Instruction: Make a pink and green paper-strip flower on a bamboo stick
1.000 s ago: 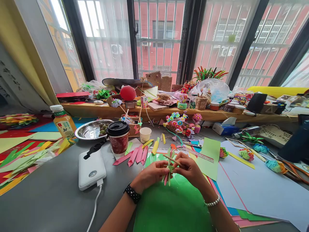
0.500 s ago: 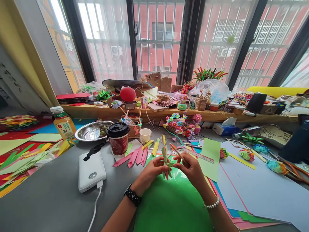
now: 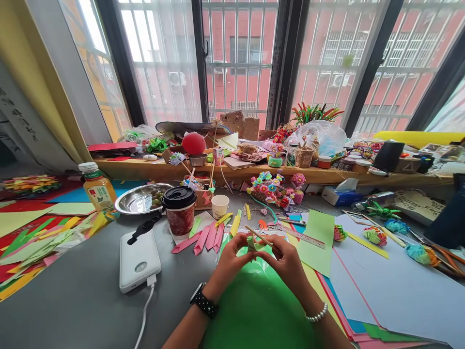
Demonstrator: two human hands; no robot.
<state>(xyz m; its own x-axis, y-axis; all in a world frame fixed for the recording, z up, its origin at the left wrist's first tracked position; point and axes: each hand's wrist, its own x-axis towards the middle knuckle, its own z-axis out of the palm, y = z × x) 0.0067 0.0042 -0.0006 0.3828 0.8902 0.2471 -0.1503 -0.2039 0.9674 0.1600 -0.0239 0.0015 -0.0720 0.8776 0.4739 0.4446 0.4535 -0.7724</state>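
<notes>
Between my hands, above the green mat (image 3: pixel 261 310), is a small folded piece of light green paper (image 3: pixel 251 243). My left hand (image 3: pixel 234 257) pinches it from the left, fingers curled around its far side. My right hand (image 3: pixel 283 257) touches the paper's right side with thumb and fingertips. A thin wooden stick (image 3: pixel 259 236) lies in my right hand, slanting up to the left over the paper. Fingers hide much of the paper. Folded pink strips (image 3: pixel 206 237) and yellow strips (image 3: pixel 236 222) lie beyond my left hand.
Left of my arms are a white power bank (image 3: pixel 140 259) with a cable, a lidded paper cup (image 3: pixel 178 213), a metal plate (image 3: pixel 127 199) and a juice bottle (image 3: pixel 97 186). Paper sheets (image 3: pixel 399 291), scissors (image 3: pixel 292 221) and paper flowers (image 3: pixel 374 235) lie to the right.
The green paper has turned between my fingers, its long points now mostly covered. My hands have come closer together, and the stick has tipped flatter, reaching left across the paper.
</notes>
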